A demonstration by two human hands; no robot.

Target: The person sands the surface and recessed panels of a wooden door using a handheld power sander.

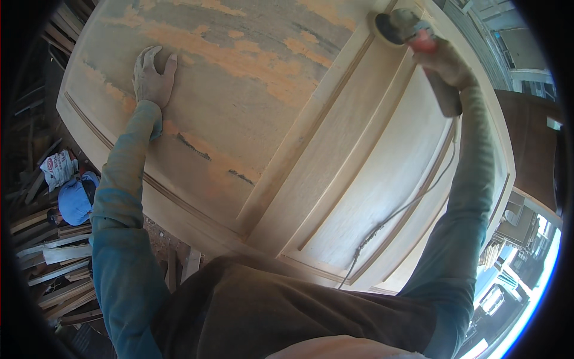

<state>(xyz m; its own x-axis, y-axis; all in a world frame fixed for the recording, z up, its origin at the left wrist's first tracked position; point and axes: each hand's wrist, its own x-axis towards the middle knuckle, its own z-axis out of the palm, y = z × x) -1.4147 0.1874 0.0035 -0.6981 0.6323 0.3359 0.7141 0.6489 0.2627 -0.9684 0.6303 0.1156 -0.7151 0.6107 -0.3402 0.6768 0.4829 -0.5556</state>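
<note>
A large wooden door panel lies in front of me, its broad left part smeared with orange-brown filler patches. Along its right side run raised frame strips and a pale recessed panel. My left hand rests on the broad left part, fingers spread and holding nothing. At the far right, my right hand grips an angle grinder with a red section and a dark body. The grinder's round disc is at the far end of a frame strip; whether it touches the wood I cannot tell.
The grinder's cord trails across the recessed panel toward my body. Left of the door, wood offcuts lie piled on the floor, with a white printed sack and a blue cloth-like item. A brown curved panel stands at the right.
</note>
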